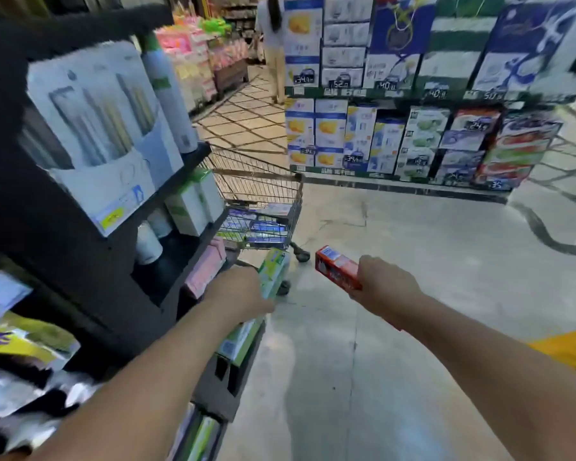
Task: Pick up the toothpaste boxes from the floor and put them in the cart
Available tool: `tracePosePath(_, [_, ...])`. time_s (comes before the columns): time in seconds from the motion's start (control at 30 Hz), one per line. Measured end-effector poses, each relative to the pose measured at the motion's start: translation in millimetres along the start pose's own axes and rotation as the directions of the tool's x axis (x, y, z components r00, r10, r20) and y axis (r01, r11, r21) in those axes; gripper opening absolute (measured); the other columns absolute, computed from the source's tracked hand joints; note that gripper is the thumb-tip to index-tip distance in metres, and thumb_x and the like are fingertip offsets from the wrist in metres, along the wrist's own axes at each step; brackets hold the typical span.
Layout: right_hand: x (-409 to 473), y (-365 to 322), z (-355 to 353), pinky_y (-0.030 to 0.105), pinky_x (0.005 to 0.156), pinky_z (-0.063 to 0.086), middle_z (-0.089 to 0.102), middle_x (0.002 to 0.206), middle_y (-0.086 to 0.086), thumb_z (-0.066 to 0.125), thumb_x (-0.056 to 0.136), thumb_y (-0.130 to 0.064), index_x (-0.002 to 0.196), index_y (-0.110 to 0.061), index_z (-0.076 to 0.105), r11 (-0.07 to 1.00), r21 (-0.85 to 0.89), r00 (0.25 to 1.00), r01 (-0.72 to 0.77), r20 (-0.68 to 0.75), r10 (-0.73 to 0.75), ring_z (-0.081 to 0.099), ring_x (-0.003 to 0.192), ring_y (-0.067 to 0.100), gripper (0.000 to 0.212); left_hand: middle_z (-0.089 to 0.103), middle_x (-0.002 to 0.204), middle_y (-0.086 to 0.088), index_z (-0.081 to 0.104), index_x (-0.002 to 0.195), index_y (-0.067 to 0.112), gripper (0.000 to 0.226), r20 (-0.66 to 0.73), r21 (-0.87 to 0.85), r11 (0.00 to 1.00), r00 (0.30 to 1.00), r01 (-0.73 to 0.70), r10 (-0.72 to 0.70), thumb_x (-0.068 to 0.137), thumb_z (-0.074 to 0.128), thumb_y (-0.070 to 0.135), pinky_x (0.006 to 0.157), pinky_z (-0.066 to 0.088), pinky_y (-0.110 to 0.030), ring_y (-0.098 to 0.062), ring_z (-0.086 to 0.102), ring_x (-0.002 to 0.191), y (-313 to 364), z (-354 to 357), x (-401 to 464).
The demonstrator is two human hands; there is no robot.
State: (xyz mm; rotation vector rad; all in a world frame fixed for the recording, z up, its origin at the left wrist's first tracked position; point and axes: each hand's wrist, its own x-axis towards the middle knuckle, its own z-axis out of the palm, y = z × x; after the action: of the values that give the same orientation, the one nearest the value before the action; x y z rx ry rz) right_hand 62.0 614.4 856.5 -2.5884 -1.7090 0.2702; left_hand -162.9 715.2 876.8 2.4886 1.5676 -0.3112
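Looks to me like the cart [263,194] is wedged right against the black shelf unit [80,261] on its left, so no passing there. Right of the cart the floor [413,261] is wide open; a stacked-box display [413,128] walls off the far side.

My left hand [243,291] held one toothpaste box [273,271] just beside the shelf unit [80,261] that stood along my left. My right hand [384,281] held another box [336,267] out over the floor [413,261], to the right of the first. The cart [263,194] stood ahead of both hands, against the far end of that shelf unit, with packages [256,227] lying in its basket. Beyond the cart and to the right, stacked cartons [413,141] lined a low display. A person [275,44] stood far down the aisle behind it.
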Motion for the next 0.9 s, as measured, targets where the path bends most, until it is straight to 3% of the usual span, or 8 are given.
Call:
tracePosePath(0.2, [97, 26, -5, 0.030, 0.066, 0.037, 0.057, 0.109, 0.005, 0.061, 0.086, -0.038, 0.113, -0.015, 0.046, 0.998, -0.005, 0.998, -0.065, 0.007, 0.065, 0.060, 0.098, 0.027, 0.038, 0.052, 0.067, 0.000, 0.048, 0.067, 0.015, 0.037, 0.027, -0.001, 0.996, 0.996, -0.089, 0.089, 0.074, 0.067, 0.046, 0.049, 0.037, -0.024, -0.018, 0.051, 0.059, 25, -20, 119])
tracePosePath(0.4, [220, 72, -3, 0.030, 0.065, 0.038, 0.057, 0.109, 0.005, 0.060, 0.087, -0.039, 0.114, -0.016, 0.045, 0.997, 0.006, 0.996, -0.080, 0.028, 0.080, 0.061, 0.095, 0.027, 0.038, 0.048, 0.064, 0.000, 0.044, 0.059, 0.014, 0.048, 0.045, 0.025, 0.996, 0.996, -0.082, 0.081, 0.074, 0.068, 0.053, 0.054, 0.041, -0.027, -0.019, 0.049, 0.057, 63, -35, 242])
tracePosePath(0.53, [308, 98, -22, 0.030, 0.065, 0.039, 0.057, 0.110, 0.004, 0.059, 0.088, -0.038, 0.115, -0.016, 0.045, 0.999, 0.011, 0.997, -0.046, 0.064, 0.046, 0.061, 0.095, 0.024, 0.037, 0.044, 0.061, 0.002, 0.041, 0.058, 0.016, 0.050, 0.079, 0.039, 0.999, 0.997, -0.017, 0.014, 0.073, 0.069, 0.054, 0.056, 0.043, -0.028, -0.019, 0.046, 0.053, 86, -53, 311])
tracePosePath(0.67, [395, 107, -34, 0.029, 0.067, 0.039, 0.057, 0.114, 0.003, 0.058, 0.089, -0.038, 0.119, -0.018, 0.045, 1.000, 0.011, 0.998, 0.019, 0.067, -0.019, 0.060, 0.100, 0.023, 0.038, 0.047, 0.062, 0.001, 0.044, 0.060, 0.015, 0.042, 0.103, -0.014, 0.998, 0.993, 0.059, -0.057, 0.075, 0.067, 0.048, 0.048, 0.037, -0.023, -0.016, 0.045, 0.051, 101, -72, 377])
tracePosePath(0.9, [528, 81, -28, 0.032, 0.073, 0.045, 0.058, 0.117, 0.004, 0.059, 0.088, -0.037, 0.122, -0.017, 0.045, 0.990, 0.073, 0.986, 0.119, 0.111, -0.126, 0.061, 0.104, 0.026, 0.042, 0.044, 0.056, -0.001, 0.040, 0.056, 0.014, 0.049, 0.145, -0.062, 0.989, 0.981, 0.135, -0.125, 0.078, 0.068, 0.048, 0.049, 0.038, -0.024, -0.017, 0.043, 0.047, 90, -90, 486])
